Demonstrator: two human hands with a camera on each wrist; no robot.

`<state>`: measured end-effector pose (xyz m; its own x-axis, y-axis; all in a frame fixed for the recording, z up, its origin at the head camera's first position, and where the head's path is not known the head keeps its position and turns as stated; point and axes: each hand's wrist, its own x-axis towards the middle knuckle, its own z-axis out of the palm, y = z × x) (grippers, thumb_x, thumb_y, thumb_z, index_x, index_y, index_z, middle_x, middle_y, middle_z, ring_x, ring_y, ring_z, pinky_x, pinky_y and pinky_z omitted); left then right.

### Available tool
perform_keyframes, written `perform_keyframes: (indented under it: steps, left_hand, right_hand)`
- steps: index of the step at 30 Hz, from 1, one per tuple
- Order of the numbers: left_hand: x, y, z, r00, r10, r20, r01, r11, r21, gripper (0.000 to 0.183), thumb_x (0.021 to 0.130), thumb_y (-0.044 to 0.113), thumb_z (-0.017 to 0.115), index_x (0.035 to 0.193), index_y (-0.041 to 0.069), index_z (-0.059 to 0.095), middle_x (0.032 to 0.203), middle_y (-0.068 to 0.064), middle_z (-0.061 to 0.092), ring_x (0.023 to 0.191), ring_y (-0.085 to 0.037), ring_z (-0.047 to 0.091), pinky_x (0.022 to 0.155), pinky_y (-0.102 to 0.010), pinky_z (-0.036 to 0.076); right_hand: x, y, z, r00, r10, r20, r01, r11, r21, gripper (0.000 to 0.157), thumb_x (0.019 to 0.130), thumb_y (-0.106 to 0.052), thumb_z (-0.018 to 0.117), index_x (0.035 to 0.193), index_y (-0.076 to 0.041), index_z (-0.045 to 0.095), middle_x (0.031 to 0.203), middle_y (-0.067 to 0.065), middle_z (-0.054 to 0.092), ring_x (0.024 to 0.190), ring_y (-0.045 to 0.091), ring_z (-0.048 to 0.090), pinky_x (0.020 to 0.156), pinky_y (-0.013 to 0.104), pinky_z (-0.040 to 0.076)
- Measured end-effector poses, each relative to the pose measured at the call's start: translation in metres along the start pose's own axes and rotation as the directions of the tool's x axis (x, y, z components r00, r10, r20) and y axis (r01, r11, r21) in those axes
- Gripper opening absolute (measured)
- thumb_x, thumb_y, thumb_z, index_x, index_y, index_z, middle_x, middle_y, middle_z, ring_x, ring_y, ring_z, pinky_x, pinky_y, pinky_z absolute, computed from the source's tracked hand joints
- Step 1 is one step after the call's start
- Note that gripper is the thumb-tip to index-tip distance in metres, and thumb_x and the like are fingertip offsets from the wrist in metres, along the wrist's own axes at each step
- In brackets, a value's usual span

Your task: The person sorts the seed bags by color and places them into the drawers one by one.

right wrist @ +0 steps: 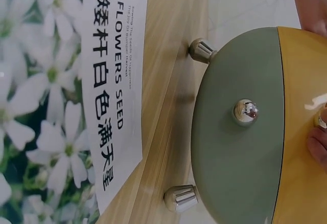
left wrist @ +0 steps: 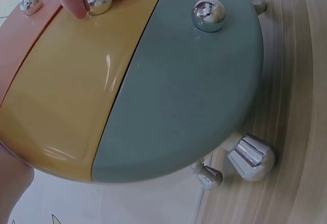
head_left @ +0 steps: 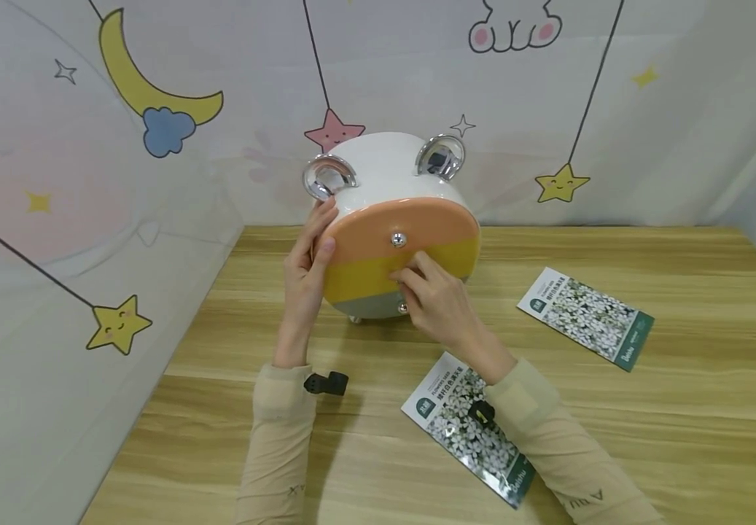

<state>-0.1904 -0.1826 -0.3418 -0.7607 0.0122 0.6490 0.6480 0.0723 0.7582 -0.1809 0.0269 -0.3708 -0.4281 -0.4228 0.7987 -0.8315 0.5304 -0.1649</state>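
On the wood-grain bench (head_left: 692, 437), the spread left hand (head_left: 305, 262) rests against the glossy white rounded cabinet (head_left: 384, 164); the right hand (head_left: 439, 302) pinches the round silver knob (left wrist: 98, 4) on its yellow middle panel (left wrist: 71, 96). A hard tug could tip it forward if the left hand slips.

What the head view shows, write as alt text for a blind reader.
A person's right hand pinches at the yellow band of a rounded white box with a striped front, while the left hand rests against its edge. Two flower-seed packets lie on the wood-grain table.
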Motion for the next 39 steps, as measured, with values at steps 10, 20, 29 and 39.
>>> perform_keyframes:
  steps: [10,20,29,39]
  left_hand:
    - [0.001,0.001,0.003,1.000,0.000,0.003,0.000,1.000,0.007,0.036,0.100,0.012,0.049,0.135,0.004,0.053,0.146,0.008,0.049,0.148,-0.015,0.024,0.123,-0.033,0.020]
    - [-0.001,0.023,0.008,1.000,0.007,0.005,-0.007,1.000,0.005,0.036,0.100,0.008,0.047,0.133,-0.005,0.049,0.145,0.010,0.050,0.149,-0.019,0.024,0.123,-0.033,0.020]
    - [-0.001,0.025,0.009,1.000,-0.001,-0.001,0.001,1.000,0.025,0.039,0.095,-0.001,0.053,0.133,-0.005,0.049,0.147,0.003,0.049,0.149,-0.022,0.022,0.123,-0.033,0.020]
    - [0.000,0.001,0.003,0.999,0.046,-0.004,-0.046,0.999,0.025,0.053,0.083,-0.013,0.061,0.134,-0.002,0.051,0.148,-0.005,0.047,0.149,-0.017,0.023,0.123,-0.036,0.021]
  right_hand:
    - [-0.001,0.000,-0.002,0.999,0.027,0.035,-0.027,0.999,-0.023,0.014,0.088,0.000,0.063,0.100,-0.005,0.067,0.097,0.008,0.056,0.081,0.018,0.056,0.065,0.026,0.050]
    - [-0.007,-0.001,-0.008,0.996,0.013,0.088,-0.010,0.999,-0.041,0.026,0.086,0.002,0.060,0.111,-0.004,0.067,0.107,0.011,0.059,0.089,0.023,0.057,0.073,0.029,0.051]
    - [-0.016,-0.003,-0.014,0.997,0.002,0.082,0.000,1.000,-0.024,0.033,0.084,0.003,0.064,0.117,-0.003,0.064,0.113,0.014,0.058,0.098,0.025,0.058,0.079,0.032,0.054]
    - [-0.026,-0.007,-0.014,0.994,-0.013,0.105,0.019,0.998,-0.063,0.015,0.087,-0.001,0.062,0.100,-0.003,0.069,0.102,0.008,0.061,0.083,0.020,0.057,0.071,0.028,0.051]
